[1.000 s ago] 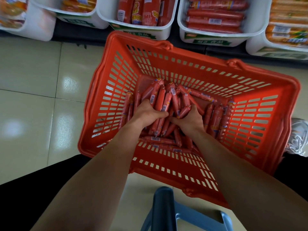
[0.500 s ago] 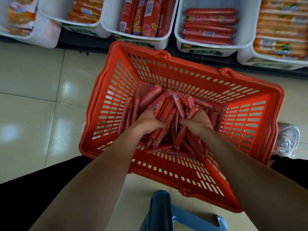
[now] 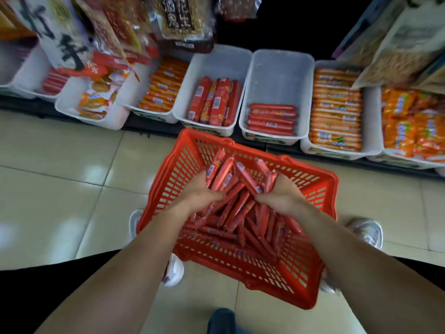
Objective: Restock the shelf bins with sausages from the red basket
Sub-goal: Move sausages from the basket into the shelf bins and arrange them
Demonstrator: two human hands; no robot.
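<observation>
Here: left hand (image 3: 202, 192) and right hand (image 3: 282, 196), both clasped around one loose bundle of sausages (image 3: 224, 174), raised above the red basket (image 3: 204, 136) on the floor (image 3: 60, 189). Risk: slick sticks fan out unevenly; some may slide free and drop. Room: basket's far rim sits near the half-filled bin (image 3: 279, 75); open air between.

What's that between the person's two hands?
In the head view, a bundle of red sausages is gripped between the left hand and right hand, over the red basket.
</observation>
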